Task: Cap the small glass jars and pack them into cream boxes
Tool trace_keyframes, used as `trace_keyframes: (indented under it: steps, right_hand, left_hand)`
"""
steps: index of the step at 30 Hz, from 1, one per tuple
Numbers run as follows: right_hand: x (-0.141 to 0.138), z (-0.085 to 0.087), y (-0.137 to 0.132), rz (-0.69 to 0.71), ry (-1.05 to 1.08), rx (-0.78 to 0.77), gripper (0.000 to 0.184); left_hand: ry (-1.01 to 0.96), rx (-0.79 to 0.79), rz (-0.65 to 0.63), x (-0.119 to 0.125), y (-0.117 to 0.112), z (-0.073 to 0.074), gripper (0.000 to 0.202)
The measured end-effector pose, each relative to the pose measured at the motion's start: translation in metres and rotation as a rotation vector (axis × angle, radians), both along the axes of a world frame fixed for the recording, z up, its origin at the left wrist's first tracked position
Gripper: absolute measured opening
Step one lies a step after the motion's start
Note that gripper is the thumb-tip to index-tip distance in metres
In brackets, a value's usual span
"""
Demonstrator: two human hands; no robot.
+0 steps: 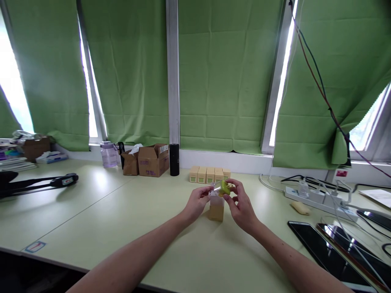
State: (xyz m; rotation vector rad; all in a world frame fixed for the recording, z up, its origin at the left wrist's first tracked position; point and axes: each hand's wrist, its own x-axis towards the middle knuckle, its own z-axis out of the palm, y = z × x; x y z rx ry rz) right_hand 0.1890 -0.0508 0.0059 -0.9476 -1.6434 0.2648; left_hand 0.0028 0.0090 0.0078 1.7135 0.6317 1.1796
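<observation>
A small tan carton (216,211) stands upright on the pale green table (122,211), its translucent top flaps open. My left hand (197,202) pinches the carton's upper left edge. My right hand (241,203) is closed on a small yellow-green object (224,188) with a clear tip, held just above the carton's open top. Behind the hands, a row of several matching tan cartons (209,174) stands side by side near the window sill.
Two brown cardboard boxes (152,159), a black cylinder (174,159) and a clear bottle (108,154) stand at the back left. A white power strip (317,196) with cables, a small yellowish object (301,208) and dark tablets (324,248) lie at the right. A black strap device (61,180) lies far left.
</observation>
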Motion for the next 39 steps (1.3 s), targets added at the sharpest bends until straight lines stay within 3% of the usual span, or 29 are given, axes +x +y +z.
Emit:
trace_keyframes:
  steps: [12, 39]
  right_hand:
    - [0.017, -0.003, 0.013, -0.042, -0.037, -0.082, 0.034]
    - [0.003, -0.001, -0.002, -0.119, -0.334, -0.111, 0.025]
  left_hand:
    - [0.004, -0.073, 0.094, -0.001, -0.002, 0.003, 0.045]
    - [0.000, -0.080, 0.107, 0.000, -0.002, 0.004, 0.045]
